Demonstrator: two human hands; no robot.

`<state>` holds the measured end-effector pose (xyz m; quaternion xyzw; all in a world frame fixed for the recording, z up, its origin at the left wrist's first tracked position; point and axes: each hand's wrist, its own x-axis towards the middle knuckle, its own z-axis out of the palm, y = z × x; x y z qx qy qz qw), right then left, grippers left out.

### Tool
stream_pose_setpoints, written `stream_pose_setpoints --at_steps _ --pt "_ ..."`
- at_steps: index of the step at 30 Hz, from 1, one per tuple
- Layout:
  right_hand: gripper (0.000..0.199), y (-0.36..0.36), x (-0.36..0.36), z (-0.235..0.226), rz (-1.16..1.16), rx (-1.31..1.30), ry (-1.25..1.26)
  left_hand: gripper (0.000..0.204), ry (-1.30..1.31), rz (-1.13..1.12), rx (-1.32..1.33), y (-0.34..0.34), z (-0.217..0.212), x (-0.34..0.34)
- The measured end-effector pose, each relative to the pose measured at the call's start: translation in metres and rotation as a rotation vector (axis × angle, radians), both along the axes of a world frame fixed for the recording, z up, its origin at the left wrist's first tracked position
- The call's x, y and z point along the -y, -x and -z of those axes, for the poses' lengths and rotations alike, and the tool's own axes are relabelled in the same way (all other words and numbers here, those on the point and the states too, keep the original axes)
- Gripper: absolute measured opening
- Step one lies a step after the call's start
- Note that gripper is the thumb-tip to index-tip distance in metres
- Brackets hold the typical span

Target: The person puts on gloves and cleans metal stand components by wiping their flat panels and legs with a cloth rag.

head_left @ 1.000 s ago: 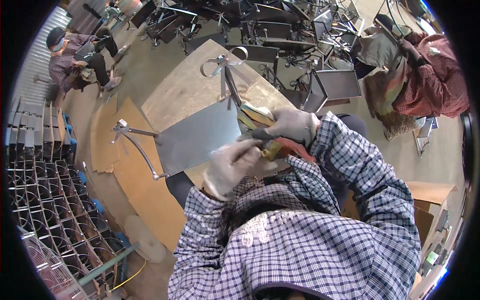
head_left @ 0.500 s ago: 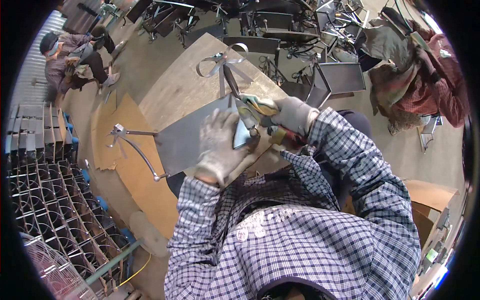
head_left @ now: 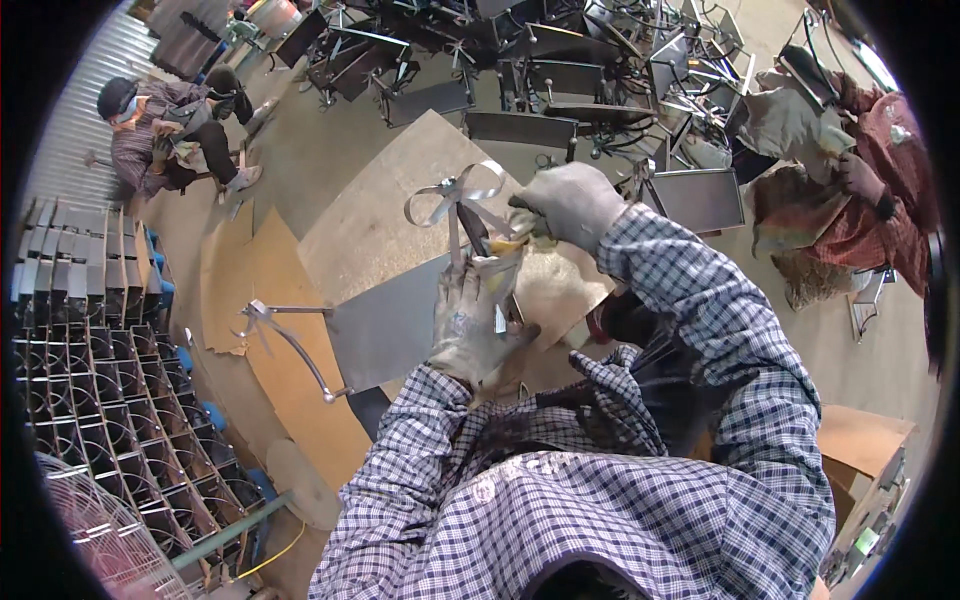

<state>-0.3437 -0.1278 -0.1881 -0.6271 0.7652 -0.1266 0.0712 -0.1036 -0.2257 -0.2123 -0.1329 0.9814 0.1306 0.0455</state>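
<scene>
A grey metal panel lies tilted in front of me. At its far end flat metal strips curl into a bow-like loop; a curved metal bracket sticks out on its left. My gloved left hand grips the panel by its right edge, fingers stretched along it and thumb apart on the near side. Just right of the loop, my gloved right hand is closed on a yellowish-white rag against the panel's far corner. Folds and fingers hide part of that corner.
Under the panel are a wooden board and brown cardboard. Racks of metal frames stand at left, beside a wire fan guard. Metal pieces pile up beyond. Co-workers sit far left and right.
My right hand has moved away from me, up beside the looped strips, with the rag. My left hand has shifted right to the panel's edge. The view has tilted slightly.
</scene>
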Motion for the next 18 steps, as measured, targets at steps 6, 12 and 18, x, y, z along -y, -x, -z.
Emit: stream_pose_setpoints --at_steps 6,12,18 --pt "0.02 -0.037 -0.024 0.024 0.164 0.15 -0.099 0.099 0.109 -0.025 0.095 0.001 0.014 0.004" --pt "0.017 -0.014 -0.009 0.014 0.159 0.116 -0.014 0.078 0.116 -0.038 0.027 0.003 0.014 0.002" --pt "0.019 0.003 0.034 0.0 0.221 0.193 0.082 0.101 0.008 -0.029 0.087 0.002 0.0 0.002"
